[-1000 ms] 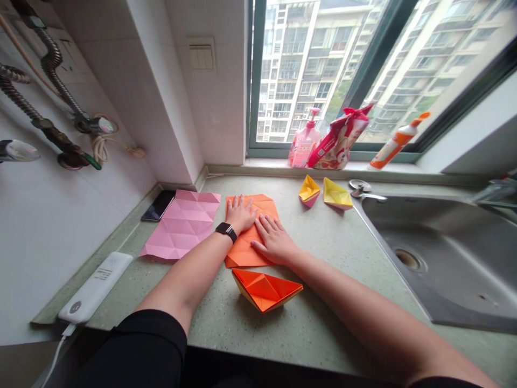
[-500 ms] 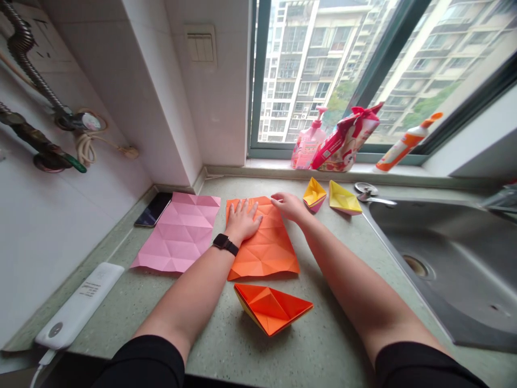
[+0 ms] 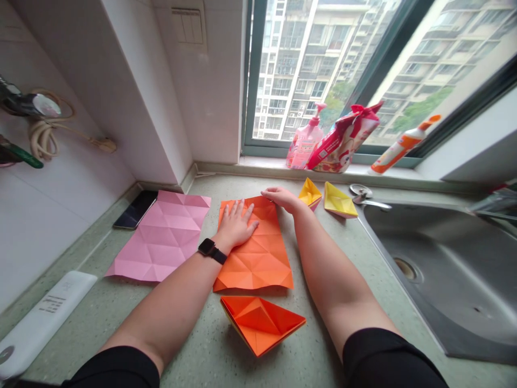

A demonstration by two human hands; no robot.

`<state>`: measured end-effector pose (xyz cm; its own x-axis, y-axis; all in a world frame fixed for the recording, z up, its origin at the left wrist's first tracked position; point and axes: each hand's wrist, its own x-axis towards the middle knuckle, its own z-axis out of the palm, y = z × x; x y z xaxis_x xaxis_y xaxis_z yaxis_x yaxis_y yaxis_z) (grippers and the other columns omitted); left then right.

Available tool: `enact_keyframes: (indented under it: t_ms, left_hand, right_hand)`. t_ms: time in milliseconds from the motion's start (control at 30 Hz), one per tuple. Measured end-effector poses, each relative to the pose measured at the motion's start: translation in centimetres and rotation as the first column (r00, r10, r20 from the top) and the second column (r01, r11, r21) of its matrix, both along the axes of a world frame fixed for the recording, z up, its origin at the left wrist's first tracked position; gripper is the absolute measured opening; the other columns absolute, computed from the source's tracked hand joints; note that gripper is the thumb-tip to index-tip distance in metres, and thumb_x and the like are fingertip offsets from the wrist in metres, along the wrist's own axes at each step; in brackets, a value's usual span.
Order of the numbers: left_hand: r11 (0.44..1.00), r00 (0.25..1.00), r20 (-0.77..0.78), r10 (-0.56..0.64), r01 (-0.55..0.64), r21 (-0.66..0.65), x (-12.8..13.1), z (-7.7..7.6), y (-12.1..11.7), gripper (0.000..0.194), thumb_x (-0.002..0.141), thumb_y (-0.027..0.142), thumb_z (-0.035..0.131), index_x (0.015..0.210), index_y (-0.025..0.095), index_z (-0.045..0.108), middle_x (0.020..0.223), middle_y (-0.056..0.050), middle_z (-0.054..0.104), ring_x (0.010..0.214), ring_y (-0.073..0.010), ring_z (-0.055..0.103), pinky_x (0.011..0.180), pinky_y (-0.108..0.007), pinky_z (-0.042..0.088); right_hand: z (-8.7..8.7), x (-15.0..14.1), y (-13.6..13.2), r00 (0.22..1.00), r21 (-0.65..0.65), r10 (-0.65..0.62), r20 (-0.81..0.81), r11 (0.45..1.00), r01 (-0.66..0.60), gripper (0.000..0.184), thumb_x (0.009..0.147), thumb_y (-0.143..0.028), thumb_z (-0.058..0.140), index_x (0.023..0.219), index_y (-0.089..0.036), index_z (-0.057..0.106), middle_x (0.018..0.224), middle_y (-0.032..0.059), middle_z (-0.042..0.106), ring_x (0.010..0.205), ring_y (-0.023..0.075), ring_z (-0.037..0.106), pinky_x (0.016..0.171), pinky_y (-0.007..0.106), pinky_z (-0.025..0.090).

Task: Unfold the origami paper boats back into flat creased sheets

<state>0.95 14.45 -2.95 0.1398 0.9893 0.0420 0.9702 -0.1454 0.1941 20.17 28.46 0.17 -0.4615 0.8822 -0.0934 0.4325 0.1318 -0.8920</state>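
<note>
Head view, looking down on a speckled counter (image 3: 97, 258): pressing the left hand (image 3: 236, 226) flat, fingers spread apart, onto an orange creased paper sheet (image 3: 254, 253) near the counter's back edge, apparently pinning it against sliding. Reaching the right hand (image 3: 280, 198) across to the sheet's far right corner, fingers together and lightly curled, touching rather than clamping. Keeping a pink creased paper sheet (image 3: 161, 237) just left of the orange one, lying open beside a phone (image 3: 135, 209). Keeping paper boats off the sheet, seemingly to leave room: an orange boat (image 3: 260, 323) toward the front edge, a yellow-and-pink boat (image 3: 310, 194) and a yellow boat (image 3: 339, 200) toward the back edge, near the sink (image 3: 444, 269).
</note>
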Motion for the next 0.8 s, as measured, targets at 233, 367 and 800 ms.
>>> enact_keyframes:
  t_ms: [233, 367, 800]
  left_hand:
    - [1.0, 1.0, -0.002, -0.001, 0.001, -0.005, -0.04, 0.19, 0.01, 0.072, 0.111, 0.059, 0.037, 0.173, 0.023, 0.033, 0.182, -0.015, 0.024, 0.169, -0.0335, 0.02, 0.137, -0.058, 0.012]
    - [1.0, 1.0, 0.012, 0.002, -0.002, -0.003, -0.1, 0.12, 0.03, 0.073, 0.111, 0.057, 0.037, 0.173, 0.019, 0.032, 0.182, -0.017, 0.023, 0.169, -0.0343, 0.019, 0.138, -0.058, 0.012]
    - [1.0, 0.998, 0.051, 0.024, -0.024, 0.005, -0.05, -0.2, 0.15, 0.076, 0.11, 0.057, 0.038, 0.175, 0.02, 0.027, 0.183, -0.016, 0.02, 0.17, -0.0349, 0.017, 0.138, -0.056, 0.012]
  right_hand:
    - [0.05, -0.02, -0.98, 0.974, -0.066, 0.107, -0.201, 0.99, -0.123, 0.043, 0.079, -0.057, 0.084, 0.102, -0.02, 0.081, 0.113, 0.008, 0.081, 0.108, 0.0246, 0.071, 0.095, 0.033, 0.054]
    - [-0.21, 0.17, -1.11, 0.967, -0.12, 0.101, -0.233, 0.984, -0.132, 0.042, 0.083, -0.059, 0.081, 0.099, -0.02, 0.082, 0.111, 0.0106, 0.083, 0.105, 0.027, 0.074, 0.092, 0.035, 0.058]
    - [-0.42, 0.6, -0.25, 0.98, -0.067, 0.057, -0.191, 0.995, -0.071, 0.046, 0.062, -0.043, 0.092, 0.097, -0.019, 0.075, 0.097, 0.0036, 0.077, 0.087, 0.0184, 0.069, 0.082, 0.031, 0.055]
